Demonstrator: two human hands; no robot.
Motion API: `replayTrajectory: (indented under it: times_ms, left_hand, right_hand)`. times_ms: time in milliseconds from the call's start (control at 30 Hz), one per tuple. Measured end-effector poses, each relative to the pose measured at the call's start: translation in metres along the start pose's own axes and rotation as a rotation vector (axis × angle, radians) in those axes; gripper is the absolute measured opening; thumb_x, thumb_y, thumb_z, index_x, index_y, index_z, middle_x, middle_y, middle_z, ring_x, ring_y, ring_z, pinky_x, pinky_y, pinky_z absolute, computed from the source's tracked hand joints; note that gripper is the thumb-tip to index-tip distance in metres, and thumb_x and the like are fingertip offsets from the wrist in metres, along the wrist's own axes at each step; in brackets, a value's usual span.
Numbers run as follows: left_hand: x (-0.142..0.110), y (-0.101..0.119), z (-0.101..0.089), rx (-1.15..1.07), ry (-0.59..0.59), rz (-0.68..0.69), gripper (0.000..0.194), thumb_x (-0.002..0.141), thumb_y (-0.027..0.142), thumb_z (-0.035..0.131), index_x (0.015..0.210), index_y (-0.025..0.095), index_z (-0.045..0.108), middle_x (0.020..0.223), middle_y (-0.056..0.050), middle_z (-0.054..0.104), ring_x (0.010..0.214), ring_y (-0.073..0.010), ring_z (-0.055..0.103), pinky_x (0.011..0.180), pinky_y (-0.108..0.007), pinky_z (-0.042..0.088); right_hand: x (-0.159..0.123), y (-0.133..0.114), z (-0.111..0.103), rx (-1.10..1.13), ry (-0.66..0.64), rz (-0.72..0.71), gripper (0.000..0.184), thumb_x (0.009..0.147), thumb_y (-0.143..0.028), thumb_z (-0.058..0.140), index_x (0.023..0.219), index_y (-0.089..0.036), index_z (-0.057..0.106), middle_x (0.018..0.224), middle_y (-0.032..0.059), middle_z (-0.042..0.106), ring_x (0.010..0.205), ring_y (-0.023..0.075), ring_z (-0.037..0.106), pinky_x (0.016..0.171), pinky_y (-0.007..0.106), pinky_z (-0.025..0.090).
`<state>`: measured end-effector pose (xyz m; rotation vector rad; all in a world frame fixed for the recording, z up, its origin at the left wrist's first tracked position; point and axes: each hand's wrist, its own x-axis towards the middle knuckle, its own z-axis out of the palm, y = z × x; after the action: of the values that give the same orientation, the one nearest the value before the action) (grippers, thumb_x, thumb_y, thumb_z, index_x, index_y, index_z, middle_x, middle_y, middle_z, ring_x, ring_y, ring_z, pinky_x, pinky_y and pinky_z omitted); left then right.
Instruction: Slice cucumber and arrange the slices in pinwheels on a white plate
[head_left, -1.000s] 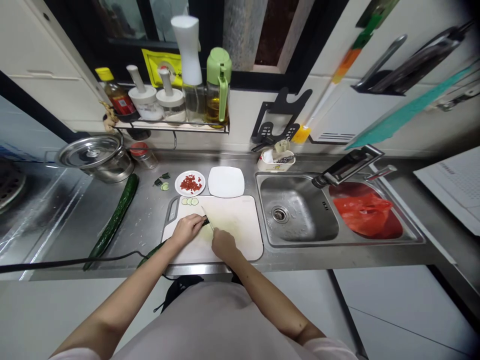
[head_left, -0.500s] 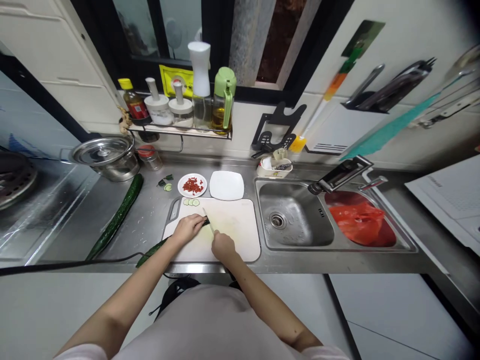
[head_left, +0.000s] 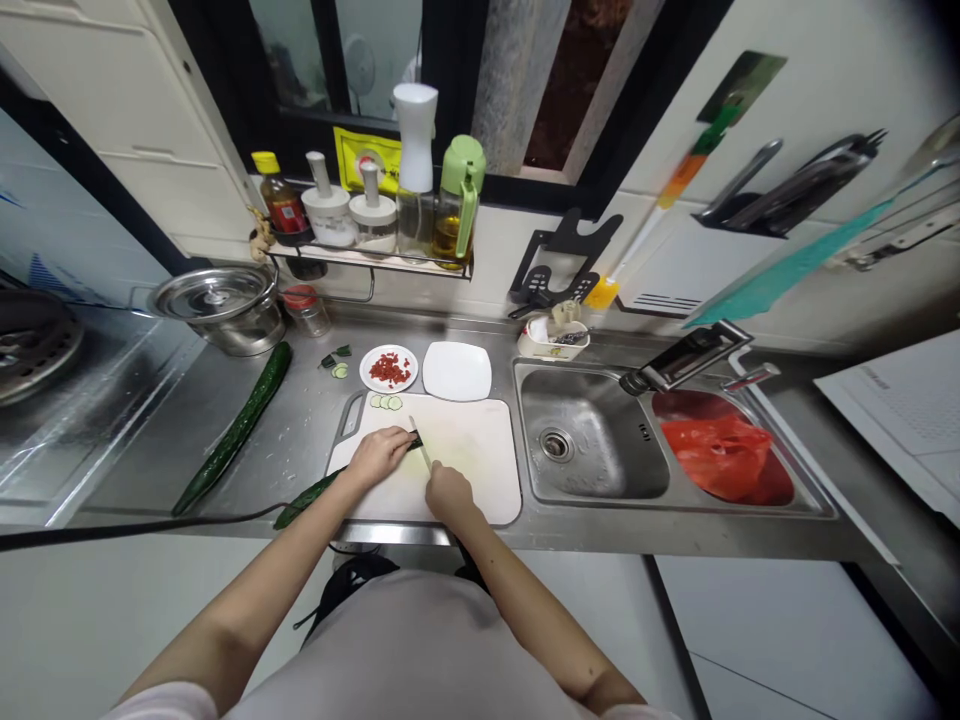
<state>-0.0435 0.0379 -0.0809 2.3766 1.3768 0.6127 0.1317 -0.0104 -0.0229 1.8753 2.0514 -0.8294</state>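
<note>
My left hand (head_left: 379, 454) is closed over a dark green cucumber (head_left: 307, 498) lying across the white cutting board (head_left: 487, 470). The cucumber's near part sticks out beyond my left forearm; its middle is hidden under the hand and arm. In my right hand (head_left: 450, 494) is a knife (head_left: 421, 446), its narrow blade pointing away from me beside the cucumber's cut end. Several pale cucumber slices (head_left: 386, 402) lie at the board's far left. Behind them, a small white plate (head_left: 364, 378) holds chopped red pieces (head_left: 389, 369), next to a squarish white plate (head_left: 457, 371).
A whole cucumber (head_left: 234, 432) and a lidded steel pot (head_left: 240, 318) are on the left. Cucumber trimmings (head_left: 337, 360) lie near a red-lidded jar (head_left: 306, 310). To the right is a sink (head_left: 600, 440) with a red plastic bag (head_left: 716, 455). Condiments stand on a wall shelf (head_left: 360, 257).
The whole view has shifted slightly with my head. My hands keep nearly the same places on the board, and the knife blade has tilted a little beside the cucumber.
</note>
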Motion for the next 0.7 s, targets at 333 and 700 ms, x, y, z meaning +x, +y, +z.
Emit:
replayTrajectory:
  times_ms: [333,700]
  left_hand:
    - [0.0,0.0,0.0,0.019,0.001,-0.003,0.026,0.093,0.027,0.046,0.106,0.027,0.069,0.099,-0.003,0.07,0.089,-0.0152,0.064,0.076,-0.025,0.048]
    - [0.0,0.007,-0.006,0.062,-0.075,-0.048,0.029,0.095,0.029,0.041,0.109,0.026,0.067,0.103,-0.003,0.069,0.094,-0.0157,0.063,0.078,-0.025,0.046]
  right_hand:
    - [0.017,-0.005,0.0,0.035,0.029,-0.015,0.028,0.089,-0.011,0.04,0.113,-0.012,0.053,0.104,0.016,0.067,0.103,0.0235,0.064,0.08,0.031,0.047]
    - [0.005,-0.002,-0.004,0.032,0.0,-0.011,0.031,0.088,-0.011,0.04,0.115,-0.011,0.053,0.104,0.0168,0.067,0.105,0.0253,0.063,0.081,0.033,0.047]
